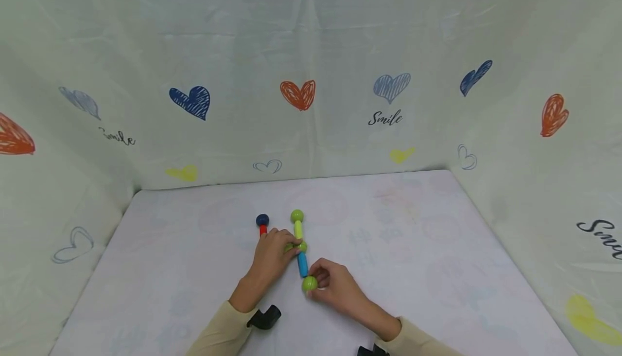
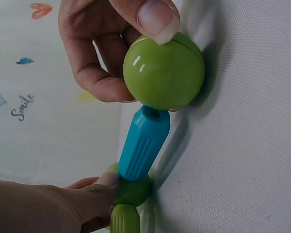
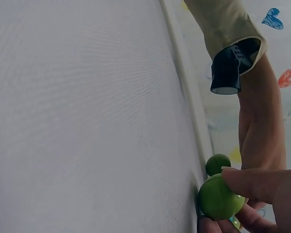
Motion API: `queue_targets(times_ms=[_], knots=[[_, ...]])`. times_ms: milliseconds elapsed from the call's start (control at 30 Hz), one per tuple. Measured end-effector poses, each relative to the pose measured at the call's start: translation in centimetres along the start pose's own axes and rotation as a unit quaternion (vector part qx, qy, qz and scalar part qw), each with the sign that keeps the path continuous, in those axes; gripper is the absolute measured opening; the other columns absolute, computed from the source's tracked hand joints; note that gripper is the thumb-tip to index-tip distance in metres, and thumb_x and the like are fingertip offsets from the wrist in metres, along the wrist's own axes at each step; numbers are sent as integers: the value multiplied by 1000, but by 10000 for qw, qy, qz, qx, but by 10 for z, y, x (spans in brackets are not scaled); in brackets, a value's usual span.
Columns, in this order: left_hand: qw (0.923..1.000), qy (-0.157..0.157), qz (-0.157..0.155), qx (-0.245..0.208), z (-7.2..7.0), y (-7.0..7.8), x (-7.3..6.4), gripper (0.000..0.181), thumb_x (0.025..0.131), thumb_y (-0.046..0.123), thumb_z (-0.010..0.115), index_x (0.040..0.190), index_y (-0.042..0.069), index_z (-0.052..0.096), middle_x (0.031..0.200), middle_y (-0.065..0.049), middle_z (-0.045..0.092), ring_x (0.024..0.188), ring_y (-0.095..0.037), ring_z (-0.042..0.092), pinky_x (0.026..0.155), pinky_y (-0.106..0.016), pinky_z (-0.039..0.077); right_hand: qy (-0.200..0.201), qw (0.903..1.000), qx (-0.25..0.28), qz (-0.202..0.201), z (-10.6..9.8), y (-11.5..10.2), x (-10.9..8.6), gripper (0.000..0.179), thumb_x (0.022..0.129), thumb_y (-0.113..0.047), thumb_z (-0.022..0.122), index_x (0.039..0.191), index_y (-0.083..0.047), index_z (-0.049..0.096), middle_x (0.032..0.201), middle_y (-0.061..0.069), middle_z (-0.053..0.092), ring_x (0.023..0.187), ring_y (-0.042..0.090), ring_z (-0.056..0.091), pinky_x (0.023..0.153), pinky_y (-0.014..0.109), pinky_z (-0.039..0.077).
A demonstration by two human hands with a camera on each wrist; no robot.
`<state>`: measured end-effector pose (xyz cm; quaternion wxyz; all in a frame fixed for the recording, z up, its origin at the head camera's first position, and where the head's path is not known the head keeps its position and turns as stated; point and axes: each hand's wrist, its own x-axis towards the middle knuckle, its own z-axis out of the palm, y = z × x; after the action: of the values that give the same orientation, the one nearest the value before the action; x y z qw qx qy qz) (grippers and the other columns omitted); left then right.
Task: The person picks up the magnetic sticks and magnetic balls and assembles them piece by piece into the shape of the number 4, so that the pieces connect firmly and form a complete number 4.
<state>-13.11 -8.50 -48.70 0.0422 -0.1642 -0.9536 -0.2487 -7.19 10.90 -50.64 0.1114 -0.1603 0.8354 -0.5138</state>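
Note:
A chain of magnetic-looking rods and balls lies on the table. My left hand (image 1: 274, 253) pinches the middle green ball (image 1: 303, 247), thumb on it in the left wrist view. A blue rod (image 2: 144, 143) runs from that ball toward a nearer green ball (image 2: 164, 73), which my right hand (image 1: 340, 288) holds between thumb and fingers. The rod's end meets this ball; whether they are joined I cannot tell. Beyond the middle ball, a yellow-green rod (image 1: 298, 229) leads to a far green ball (image 1: 297, 215). More green shows partly hidden under my left fingers.
Left of the chain are a dark blue ball (image 1: 262, 220) and a red rod (image 1: 263, 230), partly covered by my left hand. The white table (image 1: 413, 248) extends around both hands. Behind it hangs a pale curtain (image 1: 335, 140) printed with hearts.

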Motion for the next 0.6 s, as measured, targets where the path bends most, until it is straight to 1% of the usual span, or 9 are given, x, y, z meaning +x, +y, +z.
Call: queue_targets(times_ms=[167, 433, 600], knots=[[10000, 28, -24, -48, 0, 1, 0, 20, 84, 15, 89, 103, 11, 85, 100, -3, 79, 91, -23, 64, 82, -41, 49, 47, 10000, 28, -65, 2, -3, 2, 36, 78, 2, 89, 106, -4, 66, 96, 0, 69, 86, 3, 64, 77, 23, 58], [9999, -12, -83, -95, 0, 2, 0, 19, 85, 15, 88, 103, 11, 85, 100, -2, 79, 91, -22, 64, 82, -40, 49, 35, 10000, 85, -19, 5, -9, 2, 37, 78, 4, 89, 105, -2, 65, 96, 2, 67, 85, 6, 63, 76, 24, 57], [9999, -11, -32, -125, -1, 1, -1, 19, 85, 15, 88, 103, 11, 85, 100, -2, 79, 91, -22, 63, 81, -39, 48, -2, 9999, 115, -40, 7, -10, 2, 37, 78, 6, 88, 105, -2, 64, 96, 2, 66, 86, 5, 63, 77, 24, 58]])
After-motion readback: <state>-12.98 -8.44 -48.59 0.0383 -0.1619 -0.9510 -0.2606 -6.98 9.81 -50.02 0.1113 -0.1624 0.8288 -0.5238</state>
